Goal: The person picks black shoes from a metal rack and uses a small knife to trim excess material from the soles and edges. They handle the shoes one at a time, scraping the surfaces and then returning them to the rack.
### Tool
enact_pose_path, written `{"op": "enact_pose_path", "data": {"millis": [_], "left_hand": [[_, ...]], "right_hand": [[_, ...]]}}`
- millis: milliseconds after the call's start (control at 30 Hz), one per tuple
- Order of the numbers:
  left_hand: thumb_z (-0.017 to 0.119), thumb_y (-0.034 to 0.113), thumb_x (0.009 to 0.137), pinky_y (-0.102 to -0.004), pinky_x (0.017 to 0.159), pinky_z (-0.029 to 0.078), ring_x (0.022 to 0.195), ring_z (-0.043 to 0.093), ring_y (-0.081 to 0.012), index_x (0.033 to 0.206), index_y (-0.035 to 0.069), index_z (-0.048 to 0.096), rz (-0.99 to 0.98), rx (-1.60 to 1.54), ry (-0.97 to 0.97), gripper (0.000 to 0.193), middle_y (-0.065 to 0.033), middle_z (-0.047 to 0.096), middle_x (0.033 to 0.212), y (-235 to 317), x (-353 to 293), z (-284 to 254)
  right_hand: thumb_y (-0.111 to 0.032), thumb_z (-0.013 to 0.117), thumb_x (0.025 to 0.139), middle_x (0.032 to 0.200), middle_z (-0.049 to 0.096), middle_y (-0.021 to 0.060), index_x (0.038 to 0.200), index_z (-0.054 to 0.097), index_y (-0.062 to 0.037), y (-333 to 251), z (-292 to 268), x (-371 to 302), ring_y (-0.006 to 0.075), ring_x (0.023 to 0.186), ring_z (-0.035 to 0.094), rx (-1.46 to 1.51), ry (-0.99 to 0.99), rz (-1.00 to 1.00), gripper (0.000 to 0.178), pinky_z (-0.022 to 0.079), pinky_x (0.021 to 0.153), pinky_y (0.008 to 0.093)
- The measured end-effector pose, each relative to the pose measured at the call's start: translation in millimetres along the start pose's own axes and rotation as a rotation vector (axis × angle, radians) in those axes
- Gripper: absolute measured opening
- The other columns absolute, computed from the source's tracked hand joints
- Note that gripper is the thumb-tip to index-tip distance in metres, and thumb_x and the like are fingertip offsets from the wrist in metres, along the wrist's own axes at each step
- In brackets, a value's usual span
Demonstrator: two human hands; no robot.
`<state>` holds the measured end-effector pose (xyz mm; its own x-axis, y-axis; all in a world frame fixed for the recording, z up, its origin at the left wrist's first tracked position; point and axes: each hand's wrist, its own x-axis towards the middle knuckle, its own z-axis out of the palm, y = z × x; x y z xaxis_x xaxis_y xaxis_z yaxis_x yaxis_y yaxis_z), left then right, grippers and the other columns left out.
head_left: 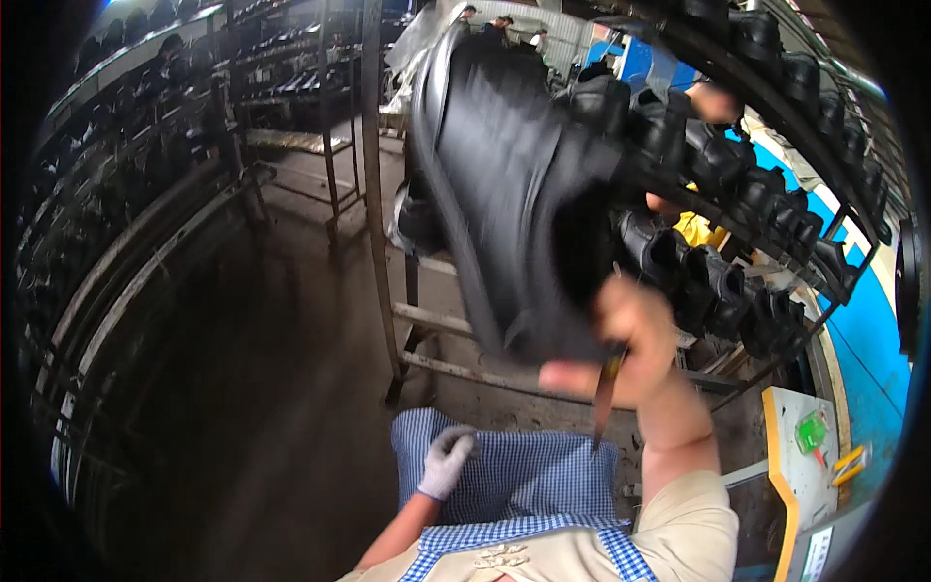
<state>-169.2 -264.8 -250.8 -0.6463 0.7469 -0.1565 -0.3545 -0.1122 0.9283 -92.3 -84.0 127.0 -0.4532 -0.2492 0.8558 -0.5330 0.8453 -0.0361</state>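
Observation:
A large black shoe (pixel 504 194) is held up in front of me, its sole edge toward the left and its opening toward the right. My right hand (pixel 635 335), bare and blurred by motion, grips it at the heel end. A slim, dark, pointed tool (pixel 605 400) sticks down out of the same hand; its exact kind is unclear. Low by my lap, my left hand (pixel 449 462) wears a pale knitted glove. Its fingers are curled in over my blue checked apron (pixel 543 475), and nothing shows in them.
Metal racks carrying several black shoes (pixel 713 281) stand ahead on the right; another shoe rack (pixel 145 204) lines the left. A worktable (pixel 795 475) at lower right bears a green item (pixel 811 431) and a yellow-handled tool (pixel 850 466). Part of another person (pixel 713 102) shows behind the rack.

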Motion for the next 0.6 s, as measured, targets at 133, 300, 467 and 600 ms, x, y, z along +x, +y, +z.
{"op": "enact_pose_path", "data": {"millis": [133,300,467,600], "left_hand": [[0.034,0.069,0.098,-0.0372,0.097,0.049,0.116,0.059,-0.0198,0.154,0.009,0.031,0.09,-0.532,-0.295,0.081,-0.0055,0.058,0.136,76,23,27],[0.064,0.039,0.095,-0.0358,0.103,0.047,0.123,0.054,-0.0226,0.148,0.007,0.038,-0.065,-0.528,0.034,0.067,-0.0094,0.053,0.139,47,49,4],[0.074,0.017,0.087,-0.0342,0.104,0.045,0.12,0.056,-0.02,0.139,0.003,0.049,0.086,-0.204,0.097,0.06,-0.009,0.059,0.13,61,13,43],[0.08,0.015,0.08,-0.0341,0.105,0.045,0.118,0.058,-0.0198,0.136,0.001,0.052,0.141,-0.001,-0.057,0.064,-0.0088,0.061,0.127,83,-16,79]], "right_hand": [[-0.024,0.089,0.071,0.07,0.056,0.0071,0.082,0.057,-0.0078,-27,40,-142,0.022,0.054,0.058,0.387,-0.206,0.355,0.038,0.044,0.047,0.034],[-0.026,0.076,0.079,0.085,0.057,0.0051,0.089,0.057,-0.0102,-76,83,-265,0.0264,0.06,0.064,0.329,-0.826,0.346,0.026,0.052,0.051,0.0386],[-0.009,0.079,0.079,0.086,0.071,0.0052,0.101,0.073,-0.0071,-92,50,-285,0.0192,0.071,0.071,0.792,-0.659,0.76,0.023,0.057,0.06,0.0296],[-0.001,0.07,0.09,0.09,0.072,0.0092,0.109,0.072,-0.0002,-79,18,-301,0.0152,0.076,0.07,0.894,-0.104,1.07,0.019,0.056,0.067,0.0265]]}}
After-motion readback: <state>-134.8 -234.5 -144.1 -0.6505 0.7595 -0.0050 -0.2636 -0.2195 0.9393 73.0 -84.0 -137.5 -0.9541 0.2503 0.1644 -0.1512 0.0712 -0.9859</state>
